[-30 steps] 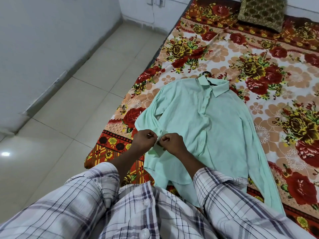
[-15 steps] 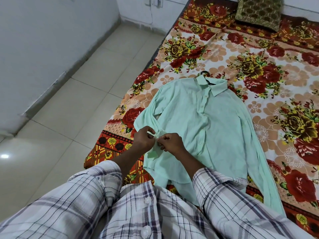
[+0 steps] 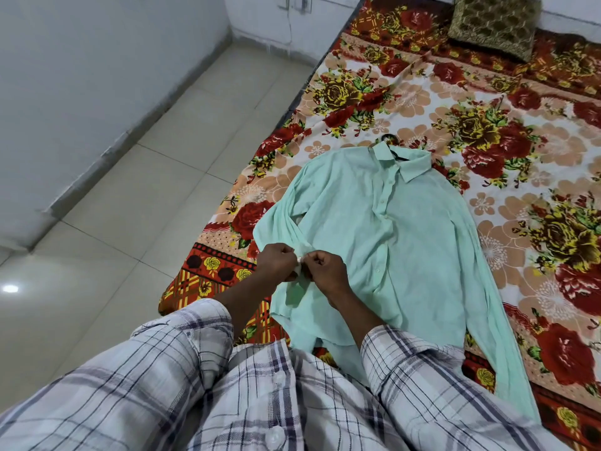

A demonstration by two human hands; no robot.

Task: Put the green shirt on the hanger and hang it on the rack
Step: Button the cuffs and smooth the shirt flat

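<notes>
While the shirt [image 3: 390, 239] lies flat on the bed [image 3: 520, 141], hanger [image 3: 387, 137] hook showing at its collar [image 3: 406, 161], your left hand [image 3: 275, 262] and right hand [image 3: 327, 271] both pinching the sleeve cuff [image 3: 300, 255]

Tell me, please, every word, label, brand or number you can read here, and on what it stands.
None: no text can be read anywhere. The shirt shows no label or print, the bedsheet bears only flowers, and the cushion only a woven pattern.
</notes>
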